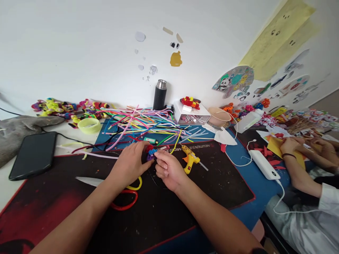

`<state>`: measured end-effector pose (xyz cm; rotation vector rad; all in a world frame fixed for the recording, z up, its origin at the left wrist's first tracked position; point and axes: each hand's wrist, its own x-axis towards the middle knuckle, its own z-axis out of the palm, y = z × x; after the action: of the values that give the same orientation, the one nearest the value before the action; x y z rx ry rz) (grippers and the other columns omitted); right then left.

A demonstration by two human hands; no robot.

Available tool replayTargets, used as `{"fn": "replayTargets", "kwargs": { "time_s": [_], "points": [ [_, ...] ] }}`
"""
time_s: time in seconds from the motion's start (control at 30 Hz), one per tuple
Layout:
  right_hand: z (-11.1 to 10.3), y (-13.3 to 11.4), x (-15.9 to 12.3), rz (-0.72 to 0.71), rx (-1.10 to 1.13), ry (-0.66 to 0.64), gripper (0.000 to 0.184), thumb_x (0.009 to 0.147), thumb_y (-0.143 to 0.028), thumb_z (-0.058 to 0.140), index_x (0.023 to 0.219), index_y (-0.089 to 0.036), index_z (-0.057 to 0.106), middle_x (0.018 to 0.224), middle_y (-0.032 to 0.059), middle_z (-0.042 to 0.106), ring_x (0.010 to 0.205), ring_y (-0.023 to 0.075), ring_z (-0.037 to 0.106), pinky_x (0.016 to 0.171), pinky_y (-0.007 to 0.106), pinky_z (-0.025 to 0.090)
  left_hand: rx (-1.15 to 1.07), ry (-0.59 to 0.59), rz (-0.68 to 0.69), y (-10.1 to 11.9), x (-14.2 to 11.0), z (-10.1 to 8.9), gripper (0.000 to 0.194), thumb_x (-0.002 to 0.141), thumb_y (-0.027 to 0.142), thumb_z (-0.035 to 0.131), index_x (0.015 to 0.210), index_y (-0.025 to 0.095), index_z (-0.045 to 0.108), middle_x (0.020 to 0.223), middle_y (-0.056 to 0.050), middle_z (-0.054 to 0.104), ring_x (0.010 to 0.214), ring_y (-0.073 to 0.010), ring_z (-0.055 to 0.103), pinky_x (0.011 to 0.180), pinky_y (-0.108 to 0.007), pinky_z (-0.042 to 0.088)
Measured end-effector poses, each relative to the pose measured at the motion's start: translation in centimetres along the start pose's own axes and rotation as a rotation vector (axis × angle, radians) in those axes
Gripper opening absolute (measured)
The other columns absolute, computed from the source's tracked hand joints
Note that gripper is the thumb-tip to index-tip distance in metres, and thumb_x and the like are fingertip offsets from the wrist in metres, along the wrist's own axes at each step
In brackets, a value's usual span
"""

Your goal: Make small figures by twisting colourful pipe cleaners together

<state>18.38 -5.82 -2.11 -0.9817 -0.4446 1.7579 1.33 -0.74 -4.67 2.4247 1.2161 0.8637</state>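
Above the dark mat, my left hand is closed around a small pipe-cleaner figure with blue, red and purple parts. My right hand pinches the figure's blue coiled part from the other side, its remaining fingers curled in. Much of the figure is hidden behind the fingers. Below my left wrist lie scissors with red and yellow handles, partly covered by the forearm. A yellow hot glue gun with a glue stick in its rear rests right of my right hand.
Many loose pipe cleaners lie behind the mat. A black thermos and a white box stand by the wall. A phone sits at left, a white power bank at right. Beyond it, a co-worker's hands handle paper.
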Motion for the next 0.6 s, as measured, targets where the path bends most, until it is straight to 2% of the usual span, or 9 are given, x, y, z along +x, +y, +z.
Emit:
{"fn": "replayTargets", "kwargs": {
  "time_s": [0.17,0.6],
  "points": [
    [-0.11,-0.06,-0.01,-0.004,0.020,0.018,0.037,0.070,-0.032,0.088,0.087,-0.023,0.057,0.041,-0.0163,0.035,0.036,0.0043,0.018,0.039,0.022,0.006,0.087,0.014,0.068,0.27,-0.07,-0.05,0.045,0.090,0.028,0.073,0.131,0.018,0.056,0.118,-0.015,0.074,0.110,-0.0369,0.071,0.096,-0.051,0.055],
    [0.04,0.39,0.12,0.006,0.058,0.037,0.043,0.068,-0.033,0.090,0.085,-0.023,0.052,0.042,-0.0167,0.035,0.036,0.0036,0.018,0.038,0.021,0.007,0.134,0.044,0.097,0.48,-0.20,0.17,0.042,0.093,0.029,0.070,0.130,0.016,0.056,0.117,-0.017,0.074,0.111,-0.0379,0.072,0.095,-0.051,0.055]
  ]
}}
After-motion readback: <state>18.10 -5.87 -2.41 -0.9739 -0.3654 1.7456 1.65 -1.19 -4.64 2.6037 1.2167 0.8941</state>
